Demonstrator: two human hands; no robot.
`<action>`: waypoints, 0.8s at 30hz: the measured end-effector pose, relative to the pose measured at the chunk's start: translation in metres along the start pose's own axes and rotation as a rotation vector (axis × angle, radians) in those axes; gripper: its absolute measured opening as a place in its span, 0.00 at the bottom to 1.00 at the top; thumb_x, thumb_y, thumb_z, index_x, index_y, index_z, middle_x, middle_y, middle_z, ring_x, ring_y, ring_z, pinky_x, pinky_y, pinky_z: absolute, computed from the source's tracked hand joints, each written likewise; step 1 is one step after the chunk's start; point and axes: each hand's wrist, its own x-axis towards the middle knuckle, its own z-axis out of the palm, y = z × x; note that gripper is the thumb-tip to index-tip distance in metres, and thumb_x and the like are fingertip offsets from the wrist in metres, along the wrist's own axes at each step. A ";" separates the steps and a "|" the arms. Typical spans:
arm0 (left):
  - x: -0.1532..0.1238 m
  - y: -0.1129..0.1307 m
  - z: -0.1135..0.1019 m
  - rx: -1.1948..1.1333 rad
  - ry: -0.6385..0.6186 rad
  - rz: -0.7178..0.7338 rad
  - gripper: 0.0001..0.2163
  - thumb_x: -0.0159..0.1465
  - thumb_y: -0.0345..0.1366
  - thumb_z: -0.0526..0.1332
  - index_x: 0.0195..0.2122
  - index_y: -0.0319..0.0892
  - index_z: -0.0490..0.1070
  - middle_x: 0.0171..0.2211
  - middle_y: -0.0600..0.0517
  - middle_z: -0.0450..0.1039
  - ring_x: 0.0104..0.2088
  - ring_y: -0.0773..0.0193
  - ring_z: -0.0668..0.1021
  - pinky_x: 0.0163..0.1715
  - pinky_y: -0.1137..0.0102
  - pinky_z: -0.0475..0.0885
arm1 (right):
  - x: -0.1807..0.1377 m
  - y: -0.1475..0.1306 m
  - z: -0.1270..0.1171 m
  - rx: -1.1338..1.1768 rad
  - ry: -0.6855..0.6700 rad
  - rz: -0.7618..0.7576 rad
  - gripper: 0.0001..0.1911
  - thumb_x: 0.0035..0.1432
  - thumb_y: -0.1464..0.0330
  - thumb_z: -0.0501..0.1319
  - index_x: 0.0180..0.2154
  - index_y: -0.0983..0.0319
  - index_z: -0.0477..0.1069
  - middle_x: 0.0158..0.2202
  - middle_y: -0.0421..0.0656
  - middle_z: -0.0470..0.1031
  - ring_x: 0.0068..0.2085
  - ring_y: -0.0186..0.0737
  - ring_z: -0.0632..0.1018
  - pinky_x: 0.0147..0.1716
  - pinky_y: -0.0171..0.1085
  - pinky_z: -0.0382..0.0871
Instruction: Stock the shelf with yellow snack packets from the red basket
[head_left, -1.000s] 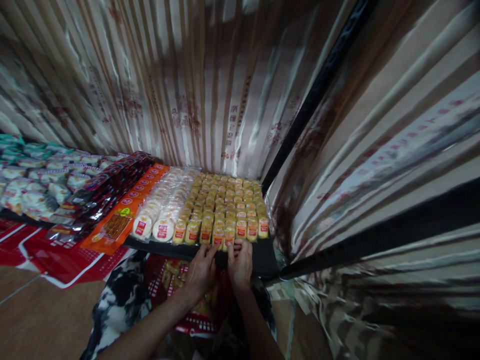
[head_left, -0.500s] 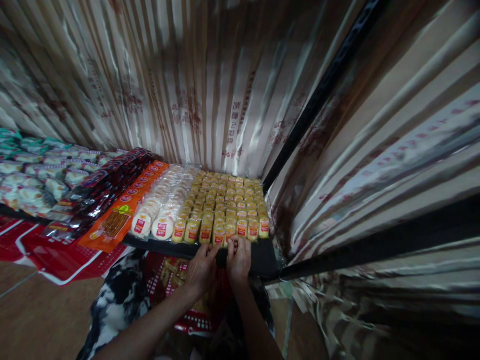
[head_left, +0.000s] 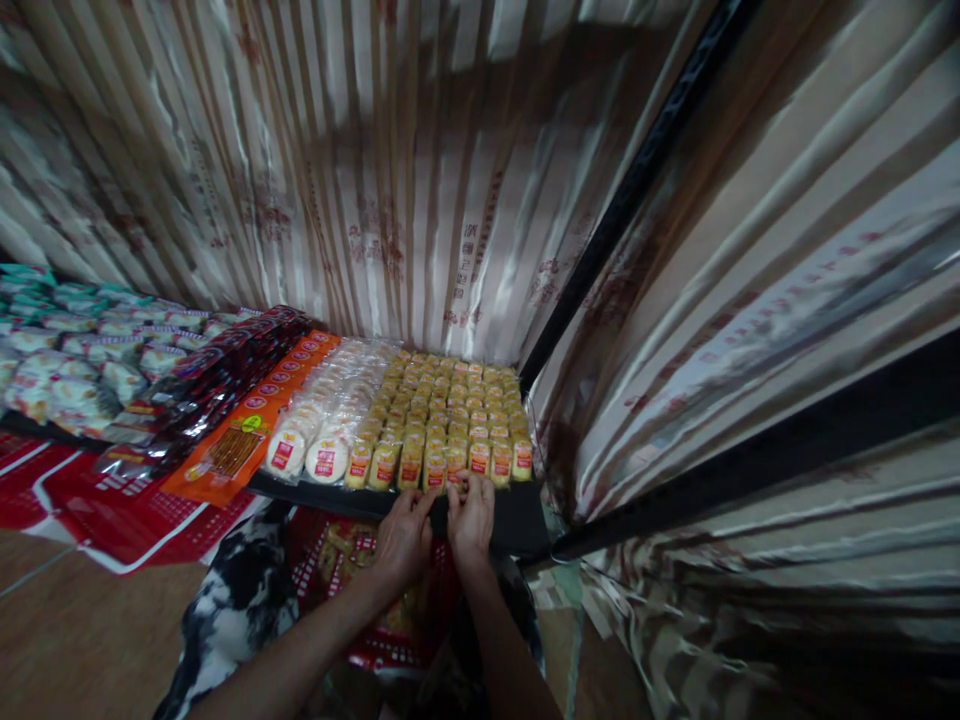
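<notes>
Rows of small yellow snack packets [head_left: 450,410] with red labels fill the right end of a black shelf [head_left: 517,520]. My left hand [head_left: 403,535] and my right hand [head_left: 471,520] are side by side at the shelf's front edge. Their fingertips press on the front-row yellow packets near the middle. The fingers of both hands are curled together on a packet there. Round white wrapped cakes [head_left: 326,420] lie in rows just left of the yellow packets.
Orange packets [head_left: 247,430], dark red packets [head_left: 217,375] and white-green packets [head_left: 67,360] lie further left on the shelf. Striped shiny curtains [head_left: 420,180] hang behind and at the right. A black frame pole [head_left: 637,180] rises at the shelf's right corner. Red printed bags [head_left: 112,515] lie below.
Both hands stay at the front row of yellow packets. The view has shifted slightly, nothing else differs.
</notes>
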 end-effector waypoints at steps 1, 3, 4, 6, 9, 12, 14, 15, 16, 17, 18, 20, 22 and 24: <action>0.000 0.001 0.000 0.002 -0.008 -0.009 0.24 0.57 0.24 0.50 0.56 0.44 0.61 0.43 0.48 0.66 0.44 0.65 0.71 0.46 0.71 0.68 | 0.000 0.000 0.001 -0.007 0.003 -0.009 0.12 0.58 0.61 0.51 0.36 0.60 0.68 0.36 0.46 0.66 0.37 0.42 0.69 0.37 0.43 0.67; 0.001 0.002 -0.001 0.002 -0.013 -0.012 0.24 0.58 0.24 0.50 0.56 0.45 0.60 0.43 0.48 0.66 0.43 0.65 0.71 0.45 0.71 0.68 | -0.001 0.002 0.001 -0.028 0.003 -0.019 0.12 0.58 0.62 0.50 0.37 0.60 0.68 0.37 0.46 0.66 0.39 0.43 0.69 0.38 0.43 0.66; 0.002 0.003 -0.001 0.002 -0.015 -0.010 0.24 0.58 0.24 0.49 0.56 0.45 0.60 0.43 0.49 0.66 0.43 0.65 0.71 0.45 0.71 0.68 | -0.001 0.003 0.002 -0.040 -0.001 -0.022 0.12 0.59 0.62 0.49 0.38 0.60 0.67 0.37 0.46 0.66 0.39 0.43 0.69 0.39 0.43 0.66; 0.003 0.005 -0.002 0.007 -0.025 -0.013 0.23 0.58 0.24 0.49 0.56 0.44 0.60 0.43 0.48 0.67 0.44 0.64 0.71 0.44 0.71 0.68 | -0.001 0.004 0.001 -0.059 -0.015 -0.026 0.12 0.59 0.63 0.48 0.38 0.60 0.67 0.37 0.46 0.67 0.40 0.43 0.69 0.39 0.42 0.65; 0.007 0.007 -0.004 0.017 -0.033 -0.034 0.23 0.59 0.24 0.50 0.55 0.44 0.61 0.44 0.48 0.67 0.44 0.63 0.71 0.44 0.71 0.69 | 0.001 0.004 0.001 -0.101 -0.026 -0.047 0.12 0.60 0.63 0.48 0.38 0.60 0.67 0.36 0.46 0.67 0.40 0.42 0.68 0.41 0.42 0.64; 0.011 0.006 -0.003 0.014 -0.021 -0.039 0.22 0.60 0.25 0.49 0.54 0.45 0.62 0.43 0.49 0.67 0.43 0.65 0.72 0.43 0.72 0.69 | 0.002 0.003 0.002 -0.149 -0.005 -0.065 0.13 0.60 0.63 0.48 0.39 0.61 0.67 0.37 0.46 0.68 0.42 0.43 0.68 0.42 0.42 0.63; 0.013 0.005 -0.001 0.007 -0.006 -0.032 0.21 0.60 0.25 0.48 0.54 0.45 0.62 0.43 0.49 0.67 0.43 0.65 0.72 0.43 0.72 0.69 | 0.002 0.002 0.002 -0.156 0.005 -0.065 0.13 0.60 0.63 0.48 0.39 0.61 0.67 0.37 0.47 0.68 0.42 0.43 0.68 0.43 0.42 0.63; 0.013 0.004 0.001 0.001 0.004 -0.030 0.21 0.60 0.25 0.48 0.54 0.45 0.63 0.42 0.49 0.67 0.43 0.65 0.72 0.43 0.72 0.69 | 0.002 0.001 0.003 -0.156 0.009 -0.065 0.13 0.60 0.63 0.48 0.39 0.61 0.67 0.37 0.47 0.68 0.42 0.43 0.68 0.43 0.42 0.63; 0.014 0.003 0.003 -0.005 0.015 -0.031 0.20 0.60 0.25 0.49 0.53 0.44 0.63 0.43 0.49 0.67 0.43 0.65 0.72 0.43 0.72 0.69 | 0.003 0.001 0.003 -0.157 0.015 -0.065 0.13 0.60 0.63 0.48 0.39 0.61 0.67 0.37 0.47 0.68 0.42 0.43 0.68 0.43 0.42 0.63; 0.014 0.003 0.004 -0.010 0.023 -0.038 0.20 0.60 0.25 0.49 0.53 0.44 0.63 0.43 0.49 0.67 0.43 0.65 0.72 0.43 0.72 0.69 | 0.003 0.001 0.003 -0.160 0.022 -0.064 0.13 0.60 0.63 0.48 0.38 0.61 0.67 0.37 0.47 0.68 0.42 0.43 0.68 0.43 0.43 0.63; 0.015 0.004 0.005 -0.010 0.028 -0.048 0.20 0.60 0.25 0.49 0.53 0.44 0.63 0.43 0.49 0.67 0.43 0.64 0.72 0.43 0.72 0.69 | 0.003 0.001 0.004 -0.163 0.028 -0.061 0.13 0.60 0.63 0.48 0.38 0.61 0.67 0.37 0.47 0.68 0.42 0.44 0.68 0.43 0.43 0.63; 0.016 0.006 0.006 -0.001 0.028 -0.073 0.20 0.60 0.25 0.50 0.53 0.45 0.63 0.43 0.49 0.67 0.43 0.64 0.73 0.42 0.71 0.70 | 0.004 0.001 0.005 -0.160 0.025 -0.047 0.13 0.60 0.62 0.48 0.38 0.61 0.67 0.37 0.47 0.68 0.42 0.44 0.69 0.43 0.43 0.64; 0.017 0.009 0.004 0.010 0.033 -0.091 0.20 0.60 0.25 0.50 0.53 0.45 0.63 0.43 0.49 0.67 0.42 0.64 0.73 0.41 0.71 0.71 | 0.005 0.001 0.005 -0.137 0.011 -0.029 0.14 0.60 0.62 0.48 0.39 0.61 0.67 0.38 0.48 0.68 0.40 0.42 0.70 0.41 0.42 0.65; 0.017 0.011 0.004 0.019 0.045 -0.096 0.20 0.60 0.25 0.50 0.52 0.45 0.64 0.43 0.49 0.67 0.42 0.64 0.73 0.41 0.72 0.71 | 0.004 0.001 0.006 -0.105 0.007 -0.018 0.14 0.60 0.62 0.47 0.39 0.61 0.68 0.39 0.48 0.67 0.38 0.40 0.71 0.39 0.40 0.67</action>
